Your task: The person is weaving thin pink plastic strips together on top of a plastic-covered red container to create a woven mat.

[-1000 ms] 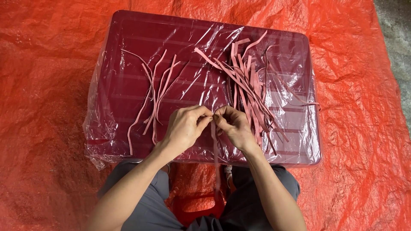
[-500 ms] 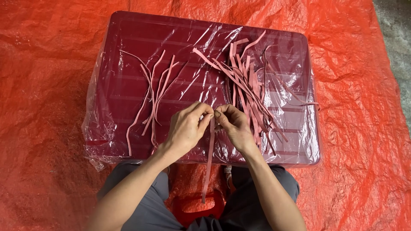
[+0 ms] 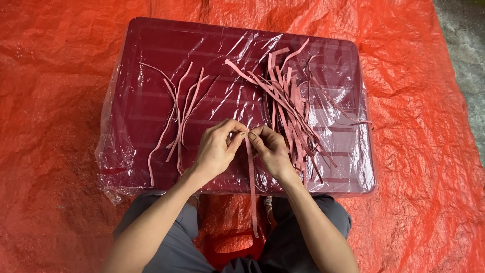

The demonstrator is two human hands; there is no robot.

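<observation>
Head-camera view from above: our faces and upper bodies stay out of frame, and our grey-trousered knees (image 3: 172, 237) are cut off at the bottom edge, with a red object between them too hidden to identify. Our left hand (image 3: 216, 149) and right hand (image 3: 270, 149) meet at the near middle of a dark maroon rectangular plastic table (image 3: 151, 60) wrapped in crinkled clear film; the fingertips of both are closed, pinching the top of one long pink flat strip (image 3: 251, 187), which hangs straight down past the table's front edge between our knees. How the strip is gripped inside the pinch cannot be made out. Both forearms angle inward from the lower corners, wrists resting near the table edge. Right of our hands lies a dense, tangled pile of matching pink strips (image 3: 290, 101); to the left, a sparser group of thin, curling pink strips (image 3: 177, 116). A wrinkled, glossy orange tarpaulin (image 3: 55, 101) covers the ground around the table.
</observation>
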